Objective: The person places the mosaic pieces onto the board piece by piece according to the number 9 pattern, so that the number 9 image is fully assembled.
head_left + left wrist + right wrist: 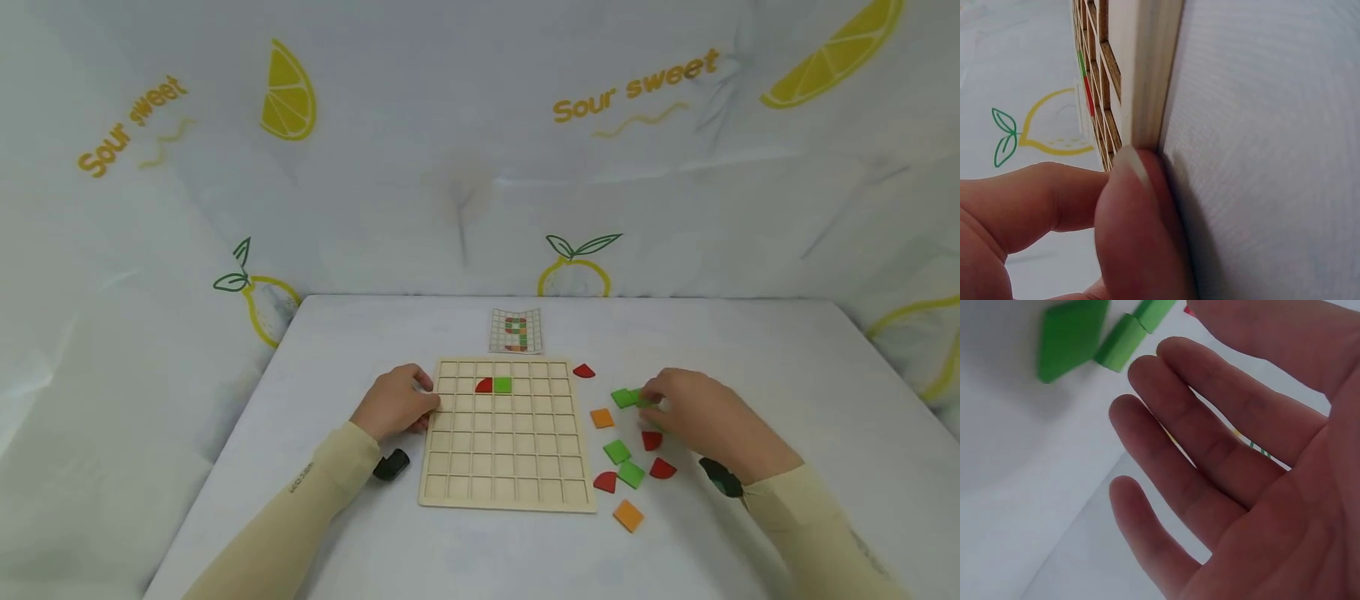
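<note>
A square wooden grid board point(513, 487) lies flat. A red quarter-circle tile point(484, 385) and a green square tile point(502, 385) sit side by side in its second row. My left hand point(393, 402) is at the board's left edge, a fingertip point(1129, 219) pressing against its side wall. To the right of the board, my right hand point(693, 408) hovers by loose green square tiles point(622, 398). Its fingers point(1179, 437) are loosely extended, the thumb apart, nothing between them. A green tile point(1072, 337) lies just past the fingertips in the right wrist view.
Above the board, a small card point(516, 332) shows a coloured grid pattern. Loose red quarter-circles point(662, 468), orange squares point(628, 516) and green squares point(617, 452) are scattered right of the board. A lemon-printed white cloth point(420, 167) stands behind the white table point(352, 333).
</note>
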`<state>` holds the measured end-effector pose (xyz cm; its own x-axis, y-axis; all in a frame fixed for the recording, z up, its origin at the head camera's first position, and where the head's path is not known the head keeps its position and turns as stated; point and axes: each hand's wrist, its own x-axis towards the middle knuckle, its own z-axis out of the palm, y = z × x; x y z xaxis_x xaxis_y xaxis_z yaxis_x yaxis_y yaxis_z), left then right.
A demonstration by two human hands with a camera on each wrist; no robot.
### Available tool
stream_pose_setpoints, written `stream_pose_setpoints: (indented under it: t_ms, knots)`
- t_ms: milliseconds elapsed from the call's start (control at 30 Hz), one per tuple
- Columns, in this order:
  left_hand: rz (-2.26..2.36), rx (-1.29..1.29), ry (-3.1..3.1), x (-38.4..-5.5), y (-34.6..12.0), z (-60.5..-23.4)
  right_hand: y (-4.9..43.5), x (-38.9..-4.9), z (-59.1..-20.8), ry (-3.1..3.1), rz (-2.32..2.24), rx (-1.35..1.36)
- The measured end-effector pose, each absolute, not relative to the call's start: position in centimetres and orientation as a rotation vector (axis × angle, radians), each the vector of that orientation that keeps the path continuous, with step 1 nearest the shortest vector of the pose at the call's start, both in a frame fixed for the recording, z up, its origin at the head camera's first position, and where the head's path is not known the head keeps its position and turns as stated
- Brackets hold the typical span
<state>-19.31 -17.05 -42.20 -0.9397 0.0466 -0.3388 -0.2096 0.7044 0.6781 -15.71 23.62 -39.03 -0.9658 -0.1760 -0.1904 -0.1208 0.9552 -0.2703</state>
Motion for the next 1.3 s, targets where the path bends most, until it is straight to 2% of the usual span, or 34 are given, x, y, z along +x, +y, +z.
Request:
stream_pose_setpoints:
  t_ms: [233, 500, 667, 1133, 1300]
  knots:
    - [1.087, -0.124, 2.592, -19.3, -17.0, -42.2, 24.6, -13.0, -39.4, 2.893, -0.294, -0.168]
    - [1.095, -0.118, 2.595, -19.2, -17.0, -42.1, 24.7, -12.2, -39.9, 2.909, -0.285, -0.190]
    - [1.105, -0.119, 2.588, -19.1, -16.9, -42.1, 23.8, -12.3, -40.2, 2.942, -0.259, -0.243]
    - [1.107, -0.125, 2.594, -19.1, -16.9, -42.1, 21.8, -13.8, -40.1, 2.912, -0.161, -0.183]
    - [1.115, -0.116, 2.597, -19.1, -17.0, -42.2, 21.6, -14.2, -39.6, 2.951, -0.185, -0.257]
